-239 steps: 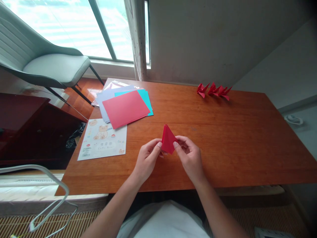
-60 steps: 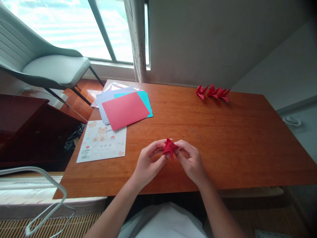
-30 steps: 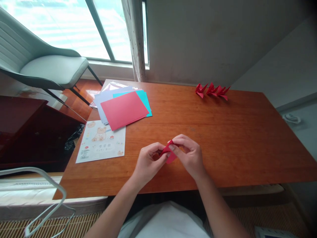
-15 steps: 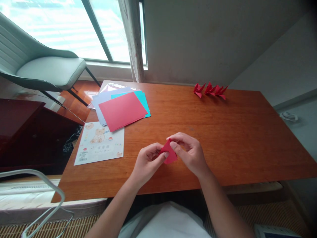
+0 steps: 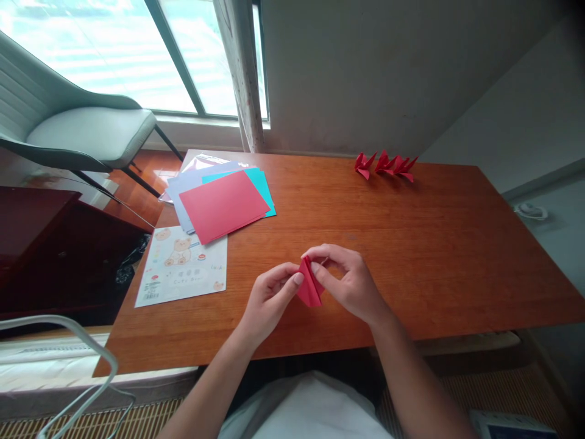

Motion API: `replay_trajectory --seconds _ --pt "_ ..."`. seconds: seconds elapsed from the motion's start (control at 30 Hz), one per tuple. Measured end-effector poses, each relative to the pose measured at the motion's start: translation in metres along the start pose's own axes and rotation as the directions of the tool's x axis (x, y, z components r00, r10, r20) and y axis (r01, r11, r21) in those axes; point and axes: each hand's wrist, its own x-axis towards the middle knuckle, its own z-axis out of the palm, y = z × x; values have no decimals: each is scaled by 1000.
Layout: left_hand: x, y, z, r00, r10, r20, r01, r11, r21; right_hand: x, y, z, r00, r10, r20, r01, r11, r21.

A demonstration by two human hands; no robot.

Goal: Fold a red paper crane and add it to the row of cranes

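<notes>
A small piece of folded red paper point(image 5: 311, 289) is held between both hands just above the near part of the wooden table. My left hand point(image 5: 269, 297) pinches its left edge between thumb and fingers. With thumb and fingertips, my right hand point(image 5: 346, 279) grips the upper right part, hiding some of it. A crease runs down the paper, and its lower end fans out into a point. Towards the back right of the table stand several folded red paper cranes point(image 5: 385, 164) in a row.
On the table point(image 5: 439, 256), a stack of red paper point(image 5: 226, 206) overlaps turquoise sheets point(image 5: 265, 186) and pale lilac sheets point(image 5: 176, 195) at the left. In front of it lies a white card with a bear drawing point(image 5: 183, 271). A chair point(image 5: 91, 134) stands by the window.
The red paper has turned in my hands and now shows a crease down its middle. My left thumb has moved up to the paper's upper left edge.
</notes>
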Motion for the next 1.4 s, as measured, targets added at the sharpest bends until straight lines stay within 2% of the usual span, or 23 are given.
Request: replay_trajectory --seconds 0.27,0.43,0.6,0.7,0.87,1.23,1.4 --pt "0 -1 0 991 37 -129 -42 998 -41 5 -7 3 996 -87 36 90 992 -90" --pt "0 -1 1 979 79 -189 -92 994 -56 3 -7 6 999 -47 22 49 991 -122" --pt "0 0 2 988 49 -146 -58 997 -57 4 -8 6 999 -42 -12 41 993 -109" --pt "0 0 2 985 43 -165 -59 994 -90 4 -9 7 1000 -31 -4 30 993 -114" --pt "1 -1 2 973 90 -211 -112 989 -93 4 -10 8 999 -27 23 30 993 -112" --pt "1 -1 1 971 136 -198 -152 986 -66 5 -10 10 999 35 6 -34 993 -114" --pt "1 -2 0 961 220 -170 -225 974 -10 5 -10 9 999 36 33 -33 994 -109"
